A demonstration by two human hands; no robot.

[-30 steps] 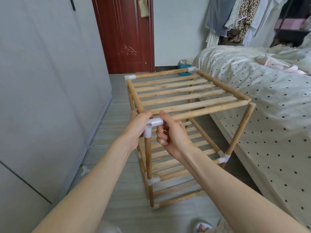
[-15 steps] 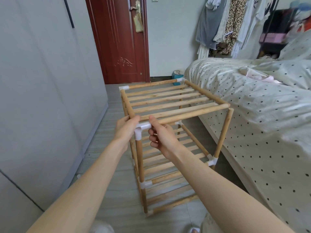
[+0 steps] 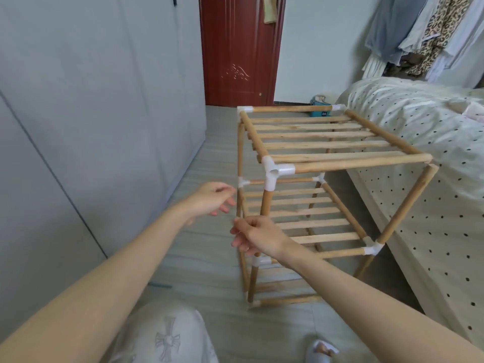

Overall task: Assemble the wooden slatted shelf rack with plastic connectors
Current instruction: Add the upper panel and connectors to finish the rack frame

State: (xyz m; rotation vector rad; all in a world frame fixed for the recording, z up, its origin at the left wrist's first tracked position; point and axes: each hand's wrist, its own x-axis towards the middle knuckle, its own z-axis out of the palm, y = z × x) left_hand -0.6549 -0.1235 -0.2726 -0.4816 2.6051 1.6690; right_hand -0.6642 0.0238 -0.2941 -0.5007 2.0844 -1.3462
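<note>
Standing on grey wood-look floor (image 3: 204, 258): grey wardrobe (image 3: 91, 106) at 9 o'clock, red door (image 3: 238, 51) at 12, rack (image 3: 314, 142) at centre w/ white corner connector (image 3: 275, 172) nearest, polka-dot bed (image 3: 419, 132) at 3, hung clothes (image 3: 424, 35) at 1. Left hand (image 3: 209, 197) and right hand (image 3: 254, 235) both loose-fingered, holding nothing, just off rack's front post. Slats only on rack tiers.
</note>
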